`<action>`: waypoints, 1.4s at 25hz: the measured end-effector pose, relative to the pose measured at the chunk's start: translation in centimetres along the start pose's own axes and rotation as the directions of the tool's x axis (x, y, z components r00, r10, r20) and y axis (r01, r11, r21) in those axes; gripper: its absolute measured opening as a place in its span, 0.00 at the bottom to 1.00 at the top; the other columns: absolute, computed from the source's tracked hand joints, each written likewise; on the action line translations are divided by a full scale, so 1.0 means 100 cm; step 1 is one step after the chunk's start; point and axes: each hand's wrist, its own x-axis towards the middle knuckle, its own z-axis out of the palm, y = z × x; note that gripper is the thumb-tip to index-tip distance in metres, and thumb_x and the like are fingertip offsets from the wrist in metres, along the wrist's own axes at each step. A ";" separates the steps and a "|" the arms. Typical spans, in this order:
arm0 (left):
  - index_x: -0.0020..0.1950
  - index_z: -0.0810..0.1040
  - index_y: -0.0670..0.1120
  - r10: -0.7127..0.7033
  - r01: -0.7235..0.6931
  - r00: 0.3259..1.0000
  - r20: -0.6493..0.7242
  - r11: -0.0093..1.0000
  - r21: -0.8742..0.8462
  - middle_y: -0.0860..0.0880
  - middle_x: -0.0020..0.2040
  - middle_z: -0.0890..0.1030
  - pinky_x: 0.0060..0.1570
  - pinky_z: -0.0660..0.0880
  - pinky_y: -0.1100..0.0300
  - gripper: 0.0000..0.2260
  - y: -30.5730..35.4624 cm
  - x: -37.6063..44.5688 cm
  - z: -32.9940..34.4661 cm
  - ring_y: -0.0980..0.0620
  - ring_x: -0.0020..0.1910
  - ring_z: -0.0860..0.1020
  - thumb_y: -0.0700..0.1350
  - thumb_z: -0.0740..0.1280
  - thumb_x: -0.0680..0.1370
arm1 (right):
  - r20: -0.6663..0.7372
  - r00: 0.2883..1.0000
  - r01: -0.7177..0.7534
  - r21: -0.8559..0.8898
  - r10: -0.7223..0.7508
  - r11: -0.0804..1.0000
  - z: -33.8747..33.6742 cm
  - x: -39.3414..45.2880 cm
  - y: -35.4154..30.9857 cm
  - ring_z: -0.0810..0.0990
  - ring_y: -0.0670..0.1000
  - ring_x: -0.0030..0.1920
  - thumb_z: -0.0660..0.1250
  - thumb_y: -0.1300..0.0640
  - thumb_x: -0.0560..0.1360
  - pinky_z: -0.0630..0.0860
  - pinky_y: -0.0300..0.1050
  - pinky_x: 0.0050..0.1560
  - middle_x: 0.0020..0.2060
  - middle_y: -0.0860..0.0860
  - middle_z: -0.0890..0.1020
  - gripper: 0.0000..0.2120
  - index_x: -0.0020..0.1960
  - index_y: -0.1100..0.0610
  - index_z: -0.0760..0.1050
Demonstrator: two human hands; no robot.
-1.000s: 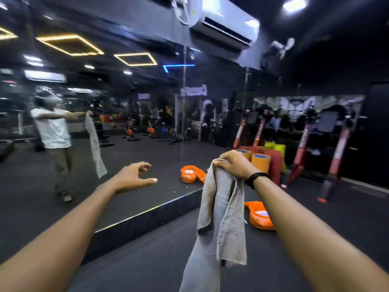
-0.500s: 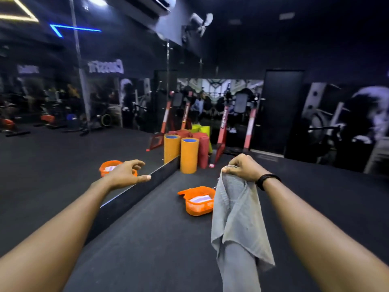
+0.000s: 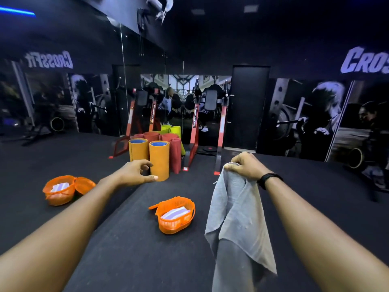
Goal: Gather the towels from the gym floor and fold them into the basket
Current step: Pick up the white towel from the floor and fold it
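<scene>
Now, line by line:

Right hand: the right hand is held out in front, fingers curled tight round the top corner of the grey towel; a black band sits on that wrist.

Towel in hand: the grey towel hangs straight down from the grip in loose folds, its lower end running out of the near edge of the view, clear of the floor as far as can be seen.

Left hand: the left hand is stretched forward and holds nothing, fingers loosely bent and the thumb pointing right.

Basket: an orange basket stands on the black floor between the two arms, just left of the hanging towel; a flat orange lid or flap juts from its far-left rim.

Basket contents: a folded pale towel with faint purple stripes lies flat inside, below the rim.

Mirror: the mirror wall along the left repeats the basket as a reflected basket, showing the same pale fold within.

Far end: rolled mats stand upright by the mirror's end, two orange mats nearest, red mats behind them and yellow-green mats farther back.

Beyond: a red-framed machine stands right of the mats, before a dark door.
</scene>
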 end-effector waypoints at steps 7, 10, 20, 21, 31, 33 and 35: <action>0.67 0.73 0.48 0.058 -0.058 0.998 -0.030 0.998 -0.007 0.47 0.66 0.75 0.60 0.72 0.57 0.25 0.027 0.185 0.004 0.49 0.63 0.74 0.54 0.72 0.73 | 0.050 0.995 0.082 0.090 -0.087 0.993 0.023 0.164 0.070 0.56 0.45 0.26 0.70 0.50 0.74 0.53 0.38 0.26 0.26 0.50 0.58 0.26 0.28 0.56 0.57; 0.66 0.75 0.48 0.090 -0.091 0.995 -0.035 0.995 -0.025 0.49 0.64 0.77 0.60 0.72 0.59 0.24 0.042 0.252 0.010 0.51 0.62 0.75 0.54 0.72 0.73 | 0.045 0.993 0.096 0.171 -0.105 0.981 0.032 0.236 0.090 0.56 0.45 0.27 0.69 0.51 0.74 0.53 0.40 0.28 0.27 0.51 0.58 0.25 0.28 0.57 0.58; 0.33 0.78 0.42 0.104 -0.105 0.989 -0.104 0.995 -0.002 0.45 0.33 0.83 0.39 0.79 0.52 0.31 0.040 0.468 0.053 0.49 0.33 0.81 0.72 0.65 0.66 | 0.044 0.980 0.181 0.209 -0.195 0.961 0.110 0.446 0.137 0.57 0.45 0.26 0.70 0.50 0.74 0.55 0.39 0.27 0.24 0.49 0.59 0.25 0.25 0.57 0.61; 0.32 0.77 0.43 0.095 -0.096 0.989 -0.113 0.995 0.003 0.44 0.32 0.83 0.37 0.79 0.53 0.30 0.036 0.490 0.055 0.50 0.31 0.80 0.72 0.65 0.66 | 0.049 0.979 0.183 0.200 -0.197 0.962 0.117 0.465 0.142 0.57 0.44 0.26 0.70 0.50 0.74 0.55 0.39 0.27 0.24 0.48 0.60 0.25 0.25 0.57 0.62; 0.40 0.62 0.48 0.142 -0.176 0.922 -0.360 0.982 -0.063 0.46 0.33 0.71 0.40 0.68 0.48 0.10 -0.023 0.715 0.018 0.43 0.38 0.70 0.43 0.55 0.81 | 0.183 0.980 0.060 0.073 -0.073 0.995 0.165 0.646 0.233 0.67 0.44 0.29 0.70 0.61 0.68 0.64 0.37 0.30 0.27 0.50 0.72 0.07 0.33 0.60 0.76; 0.43 0.63 0.46 0.132 -0.189 0.920 -0.369 0.974 -0.123 0.48 0.34 0.70 0.43 0.67 0.49 0.09 -0.036 0.745 0.017 0.45 0.39 0.70 0.43 0.54 0.82 | 0.246 0.969 0.036 -0.040 -0.025 0.999 0.181 0.675 0.256 0.67 0.46 0.28 0.68 0.64 0.66 0.63 0.32 0.25 0.25 0.49 0.71 0.12 0.28 0.55 0.70; 0.46 0.66 0.43 0.069 -0.157 0.915 -0.396 0.968 -0.194 0.50 0.36 0.70 0.44 0.66 0.52 0.08 -0.048 0.769 0.014 0.48 0.40 0.69 0.44 0.54 0.83 | 0.307 0.949 -0.024 -0.135 0.065 0.991 0.205 0.697 0.283 0.71 0.49 0.29 0.69 0.64 0.66 0.70 0.36 0.26 0.28 0.52 0.72 0.10 0.29 0.57 0.71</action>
